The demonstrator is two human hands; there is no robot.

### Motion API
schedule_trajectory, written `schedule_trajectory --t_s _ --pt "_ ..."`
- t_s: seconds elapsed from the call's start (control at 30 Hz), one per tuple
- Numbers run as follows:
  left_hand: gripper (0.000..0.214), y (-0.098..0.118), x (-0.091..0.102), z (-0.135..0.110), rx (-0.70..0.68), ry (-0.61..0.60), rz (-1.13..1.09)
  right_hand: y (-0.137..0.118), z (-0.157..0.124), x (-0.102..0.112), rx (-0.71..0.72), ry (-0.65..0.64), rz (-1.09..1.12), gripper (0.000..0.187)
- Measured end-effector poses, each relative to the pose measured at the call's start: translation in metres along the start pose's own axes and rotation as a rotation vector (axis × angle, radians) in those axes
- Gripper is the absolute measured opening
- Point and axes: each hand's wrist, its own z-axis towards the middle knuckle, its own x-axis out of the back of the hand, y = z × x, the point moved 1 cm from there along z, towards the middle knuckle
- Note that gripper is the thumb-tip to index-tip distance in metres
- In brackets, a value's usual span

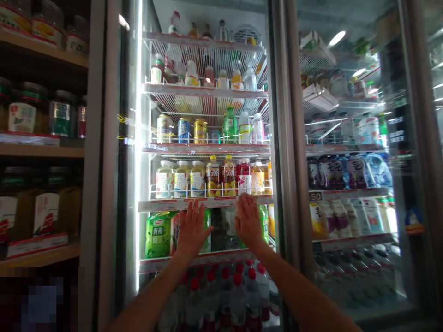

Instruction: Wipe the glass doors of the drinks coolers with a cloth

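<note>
My left hand is raised with its fingers spread, in front of the glass door of a lit drinks cooler. It overlaps the second-lowest shelf, near a green pack. To its right, my right hand is lifted to about the same height, its fingertips just under the bottle row. Those fingers are blurred and close together, and a small brownish patch shows at their tips; whether they hold anything is unclear. Behind the fingertips stand a red-purple bottle and dark tea bottles with yellow caps.
Wooden shelves with jars and bottles stand at the left. A second glass-door cooler with more drinks is at the right, past a metal frame. Red-capped bottles fill the cooler's bottom. Reflections cross the glass.
</note>
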Motion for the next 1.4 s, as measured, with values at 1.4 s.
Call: schedule_trajectory --t_s 1.4 --pt "0.08 0.002 0.017 -0.031 -0.046 -0.248 0.067 -0.001 -0.048 0.01 0.009 -0.046 0.013 0.065"
